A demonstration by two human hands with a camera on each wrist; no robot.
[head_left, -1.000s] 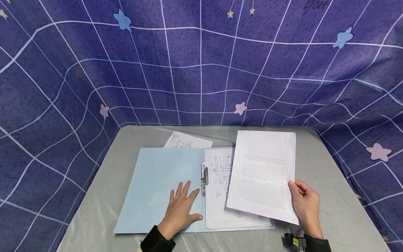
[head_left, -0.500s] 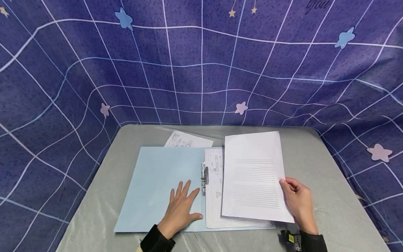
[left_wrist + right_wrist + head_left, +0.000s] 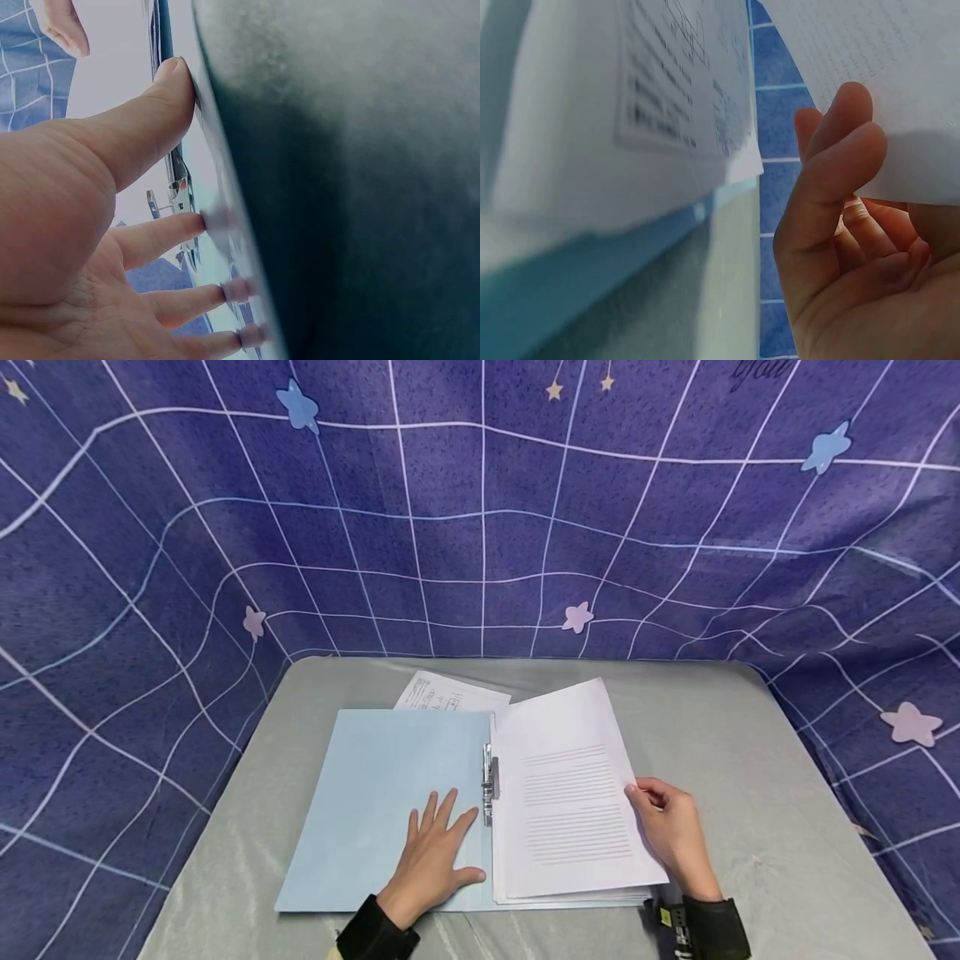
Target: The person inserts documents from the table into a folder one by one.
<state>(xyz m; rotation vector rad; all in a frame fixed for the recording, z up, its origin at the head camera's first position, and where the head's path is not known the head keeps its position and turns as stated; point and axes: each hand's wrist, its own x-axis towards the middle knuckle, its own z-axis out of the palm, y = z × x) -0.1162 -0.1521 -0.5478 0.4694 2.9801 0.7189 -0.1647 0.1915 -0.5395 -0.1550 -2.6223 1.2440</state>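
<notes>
A light blue folder point(image 3: 382, 777) lies spread out on the table, its metal clip point(image 3: 489, 789) along the spine. My left hand point(image 3: 431, 864) rests flat on the left cover, fingers spread; in the left wrist view the clip shows past the thumb. My right hand point(image 3: 671, 827) pinches the right edge of a printed sheet point(image 3: 573, 810). That sheet slants over the stack of papers on the folder's right side, its left edge close to the clip. In the right wrist view a drawing page point(image 3: 667, 97) of the stack lies apart from the held sheet.
Another printed paper point(image 3: 450, 693) sticks out behind the folder's top edge. The grey cloth-covered table point(image 3: 765, 793) stretches to the right and left of the folder. A blue patterned curtain point(image 3: 480, 543) hangs behind and on both sides.
My right hand has carried the printed sheet leftward, so it now covers the drawing pages and reaches close to the clip. The left hand has stayed in place on the cover.
</notes>
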